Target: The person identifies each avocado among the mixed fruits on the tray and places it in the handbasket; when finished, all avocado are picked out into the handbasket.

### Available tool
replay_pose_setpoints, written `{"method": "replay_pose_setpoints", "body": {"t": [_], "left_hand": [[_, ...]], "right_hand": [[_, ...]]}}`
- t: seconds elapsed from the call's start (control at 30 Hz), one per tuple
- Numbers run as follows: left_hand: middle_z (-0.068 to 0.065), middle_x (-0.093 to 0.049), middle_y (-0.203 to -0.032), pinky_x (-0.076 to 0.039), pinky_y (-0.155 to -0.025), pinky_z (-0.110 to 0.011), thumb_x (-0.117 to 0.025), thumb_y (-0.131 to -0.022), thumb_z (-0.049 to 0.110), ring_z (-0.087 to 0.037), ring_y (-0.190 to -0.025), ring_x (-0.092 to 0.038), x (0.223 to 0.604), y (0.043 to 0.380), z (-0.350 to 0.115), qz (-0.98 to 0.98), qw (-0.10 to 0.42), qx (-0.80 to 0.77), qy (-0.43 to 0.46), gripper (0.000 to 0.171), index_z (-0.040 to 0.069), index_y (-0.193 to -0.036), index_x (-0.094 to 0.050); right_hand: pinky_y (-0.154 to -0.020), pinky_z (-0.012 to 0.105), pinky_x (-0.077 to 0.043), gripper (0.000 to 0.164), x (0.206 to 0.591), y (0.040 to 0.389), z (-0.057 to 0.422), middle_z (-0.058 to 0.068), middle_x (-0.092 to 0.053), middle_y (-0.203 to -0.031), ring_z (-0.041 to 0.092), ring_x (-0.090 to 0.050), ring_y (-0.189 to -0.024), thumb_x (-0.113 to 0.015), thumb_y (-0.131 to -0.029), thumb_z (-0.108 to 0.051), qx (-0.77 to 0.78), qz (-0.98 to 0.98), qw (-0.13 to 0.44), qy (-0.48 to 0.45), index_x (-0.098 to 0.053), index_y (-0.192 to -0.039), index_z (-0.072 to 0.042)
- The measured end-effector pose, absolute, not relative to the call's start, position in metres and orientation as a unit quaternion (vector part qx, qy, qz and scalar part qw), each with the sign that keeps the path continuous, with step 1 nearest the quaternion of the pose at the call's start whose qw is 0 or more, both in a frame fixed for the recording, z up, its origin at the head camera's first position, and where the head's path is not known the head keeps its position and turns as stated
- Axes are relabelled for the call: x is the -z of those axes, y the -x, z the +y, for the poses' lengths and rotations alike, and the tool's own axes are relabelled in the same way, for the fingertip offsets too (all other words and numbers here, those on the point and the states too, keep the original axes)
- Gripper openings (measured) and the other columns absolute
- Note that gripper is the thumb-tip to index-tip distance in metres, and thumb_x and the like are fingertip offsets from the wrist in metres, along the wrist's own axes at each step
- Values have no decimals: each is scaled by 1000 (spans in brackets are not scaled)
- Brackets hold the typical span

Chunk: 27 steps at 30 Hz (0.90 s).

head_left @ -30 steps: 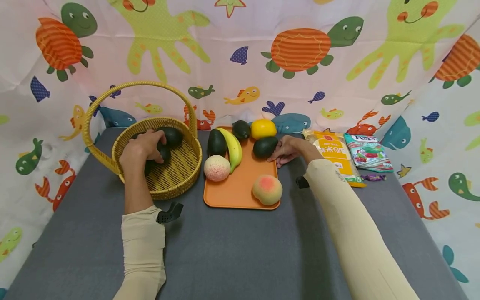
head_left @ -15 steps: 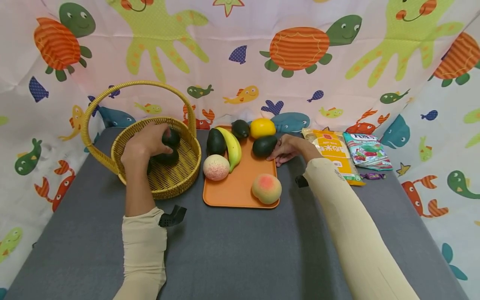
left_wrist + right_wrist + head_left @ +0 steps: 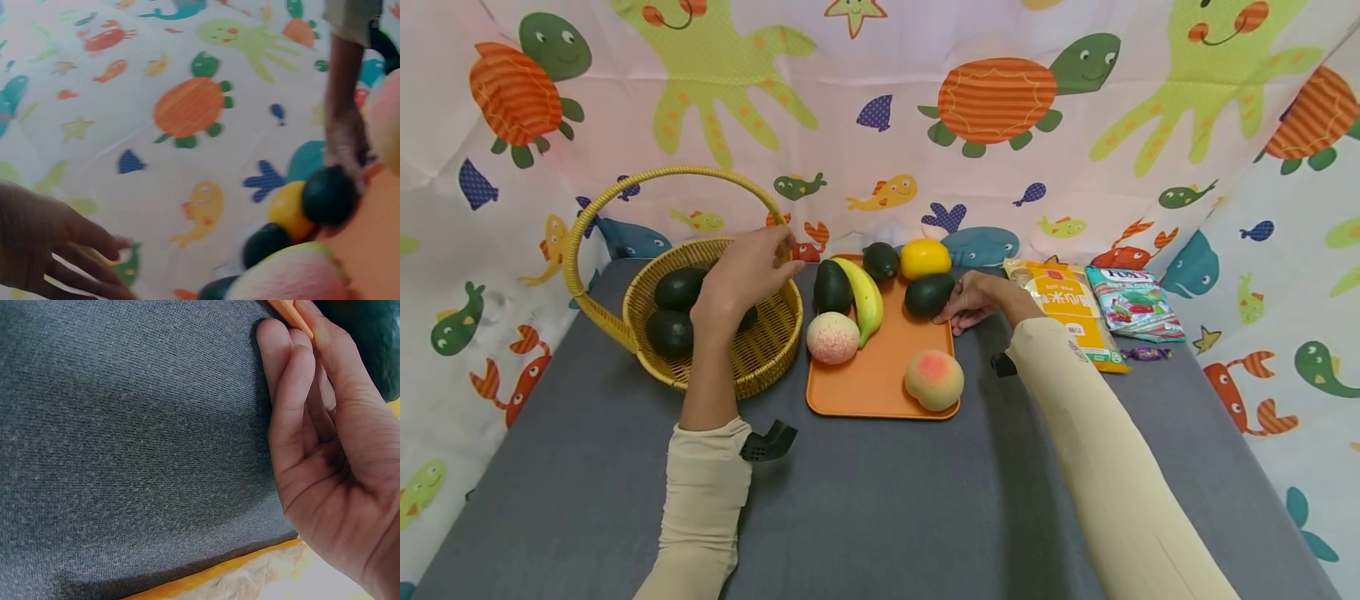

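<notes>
We see that the left hand (image 3: 741, 271) has lifted out from among the fruit in the basket (image 3: 778, 367) and swung toward the tray (image 3: 880, 383), its fingertips now over the basket side nearest that tray; we judge that the work inside the basket has given way to work at its rim. A dark patch shows between its thumb and fingers, yet the left wrist view shows no clear object there; we cannot tell whether they grasp anything. The right hand (image 3: 973, 300) has stayed at the tray's right edge, thumb and fingers pinching the rim.

We count one basket, left of the tray, with three dark fruits (image 3: 679, 289) visible, one partly hidden by the left arm; on the tray, three more dark ones, at its left, far and right edges; one banana (image 3: 868, 300) toward its left; one lemon (image 3: 926, 260) at its far edge; two peaches (image 3: 935, 380), one at its left edge, one at its near right corner; right of the tray, two packets (image 3: 1071, 321) and one wrapped candy (image 3: 1146, 354).
</notes>
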<state>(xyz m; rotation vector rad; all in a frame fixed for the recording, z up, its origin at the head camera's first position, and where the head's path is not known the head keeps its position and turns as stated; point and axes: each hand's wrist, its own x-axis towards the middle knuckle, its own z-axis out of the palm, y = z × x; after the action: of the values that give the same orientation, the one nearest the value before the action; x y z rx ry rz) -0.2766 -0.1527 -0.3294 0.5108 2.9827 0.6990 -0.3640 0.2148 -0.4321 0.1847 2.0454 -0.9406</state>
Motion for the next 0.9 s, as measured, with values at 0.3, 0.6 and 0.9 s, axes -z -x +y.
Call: {"method": "replay_pose_setpoints", "body": {"t": [0.3, 0.6, 0.9], "left_hand": [[-18, -71, -118, -59, -87, -45, -65, -105, 27, -31, -100, -69, 358, 286, -94, 953, -11, -216, -211, 33, 4, -128, -63], [-16, -62, -134, -59, -94, -42, -60, -107, 34, -29, -107, -67, 386, 297, -51, 937, 2, -210, -278, 43, 11, -144, -58], [-17, -54, -151, -49, -117, -43, -65, -105, 26, -31, -130, -61, 404, 307, -19, 912, 4, -199, -358, 55, 11, -155, -50]], "right_hand": [[-62, 20, -59, 21, 434, 361, 219, 4, -76, -69, 11, -75, -61, -85, -88, -18, 383, 818, 423, -74, -71, -86, -3], [-63, 19, -59, 21, 430, 359, 214, 3, -76, -70, 10, -74, -60, -84, -90, -22, 369, 828, 417, -64, -74, -87, -3], [-63, 20, -59, 21, 432, 359, 214, 4, -76, -68, 10, -72, -58, -81, -93, -22, 365, 830, 416, -66, -76, -84, -4]]}}
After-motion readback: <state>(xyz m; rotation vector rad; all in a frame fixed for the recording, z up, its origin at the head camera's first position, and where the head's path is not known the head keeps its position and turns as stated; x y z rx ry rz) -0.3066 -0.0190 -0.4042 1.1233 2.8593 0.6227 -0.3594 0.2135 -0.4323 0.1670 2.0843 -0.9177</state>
